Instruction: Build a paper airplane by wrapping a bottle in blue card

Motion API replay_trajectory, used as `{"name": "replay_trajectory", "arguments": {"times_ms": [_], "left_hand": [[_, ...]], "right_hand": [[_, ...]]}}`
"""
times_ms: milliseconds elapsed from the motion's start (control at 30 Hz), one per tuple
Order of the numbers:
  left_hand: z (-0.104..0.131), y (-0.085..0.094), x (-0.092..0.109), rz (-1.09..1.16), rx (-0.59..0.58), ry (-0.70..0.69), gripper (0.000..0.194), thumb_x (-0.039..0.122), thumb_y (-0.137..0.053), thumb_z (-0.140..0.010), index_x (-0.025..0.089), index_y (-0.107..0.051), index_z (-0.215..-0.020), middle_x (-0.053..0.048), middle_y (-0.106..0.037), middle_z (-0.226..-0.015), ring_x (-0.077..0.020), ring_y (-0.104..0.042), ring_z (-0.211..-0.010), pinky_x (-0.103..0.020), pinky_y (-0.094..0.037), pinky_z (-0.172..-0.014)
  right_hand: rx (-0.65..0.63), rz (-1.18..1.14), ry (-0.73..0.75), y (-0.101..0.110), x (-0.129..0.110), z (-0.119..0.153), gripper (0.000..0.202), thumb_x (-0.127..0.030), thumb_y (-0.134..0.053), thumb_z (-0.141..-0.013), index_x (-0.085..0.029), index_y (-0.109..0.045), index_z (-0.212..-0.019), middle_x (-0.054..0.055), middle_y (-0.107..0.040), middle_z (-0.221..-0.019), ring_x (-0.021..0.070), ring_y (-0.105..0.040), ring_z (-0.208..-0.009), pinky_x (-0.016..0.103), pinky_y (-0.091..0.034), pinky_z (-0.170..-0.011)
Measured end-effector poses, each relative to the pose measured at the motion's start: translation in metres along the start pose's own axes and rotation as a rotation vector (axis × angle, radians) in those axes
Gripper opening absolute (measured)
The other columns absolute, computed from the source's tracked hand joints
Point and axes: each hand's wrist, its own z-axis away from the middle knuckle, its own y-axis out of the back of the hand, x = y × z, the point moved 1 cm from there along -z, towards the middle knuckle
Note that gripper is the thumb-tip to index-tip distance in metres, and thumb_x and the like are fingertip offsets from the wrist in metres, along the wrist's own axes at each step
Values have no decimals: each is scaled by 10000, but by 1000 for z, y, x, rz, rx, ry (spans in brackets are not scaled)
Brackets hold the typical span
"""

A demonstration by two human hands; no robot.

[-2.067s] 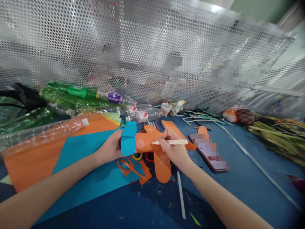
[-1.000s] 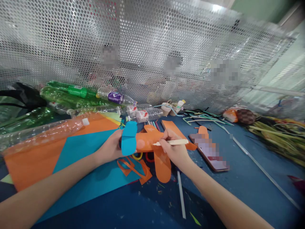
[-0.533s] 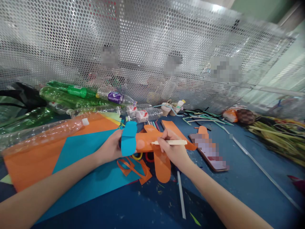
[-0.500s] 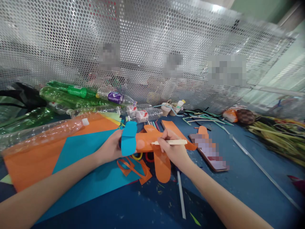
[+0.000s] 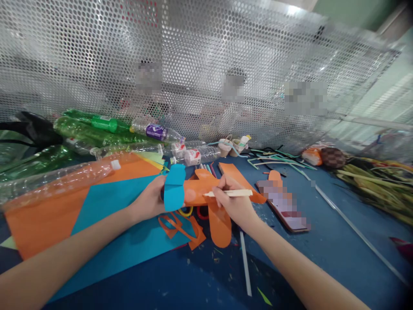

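Note:
My left hand (image 5: pixel 151 199) is closed around the blue end of an orange paper airplane (image 5: pixel 195 191); some of its fingers are hidden behind the blue paper tail (image 5: pixel 174 188). One rounded orange wing points toward me, another away. In a pinch, my right hand (image 5: pixel 234 198) grips a cream-coloured marker pen (image 5: pixel 238 193), its tip at the orange body. Below the airplane lie orange paper scraps (image 5: pixel 180 228) and the yellow and red loops of what look like scissors handles. A large blue sheet (image 5: pixel 129 249) lies under my left forearm.
Plastic bottles (image 5: pixel 196 156) lie along the perforated metal screen (image 5: pixel 193 64) at the back. On the right are a phone (image 5: pixel 284 209), a long thin strip (image 5: pixel 342 215) and dry stalks (image 5: pixel 377 185). A grey straw (image 5: pixel 245 262) rests in front. People sit beyond the screen.
Almost nothing differs. The marker pen has shifted very slightly at the airplane's body, and my left hand stays in place.

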Motion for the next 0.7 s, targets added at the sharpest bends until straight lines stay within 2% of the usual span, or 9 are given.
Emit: {"name": "replay_trajectory", "arguments": {"times_ms": [333, 533, 700], "left_hand": [[1, 0, 0, 13, -13, 17, 408, 380, -754, -746, 220, -553, -1062, -52, -605, -996, -245, -621, -875, -380, -543, -732], [-1, 1, 3, -23, -5, -6, 384, 390, -746, -744, 232, -560, -1040, -55, -606, -986, -267, -614, -891, -392, -541, -740], [-1, 1, 4, -15, -11, 13, 355, 399, -745, -742, 239, -570, -1007, -46, -611, -940, -250, -616, -830, -381, -546, -698]], "right_hand": [[39, 27, -9, 0, -1, -1, 261, -221, -545, -784, -247, -348, -616, -93, -447, -426, 112, -395, -409, 255, -322, -466], [4, 32, 8, 0, -2, 0, 274, -226, -548, -794, -246, -345, -611, -87, -456, -427, 114, -406, -416, 260, -339, -484], [25, 51, 18, 1, -1, 1, 269, -220, -544, -793, -244, -348, -611, -85, -461, -431, 114, -412, -422, 260, -351, -496]]}}
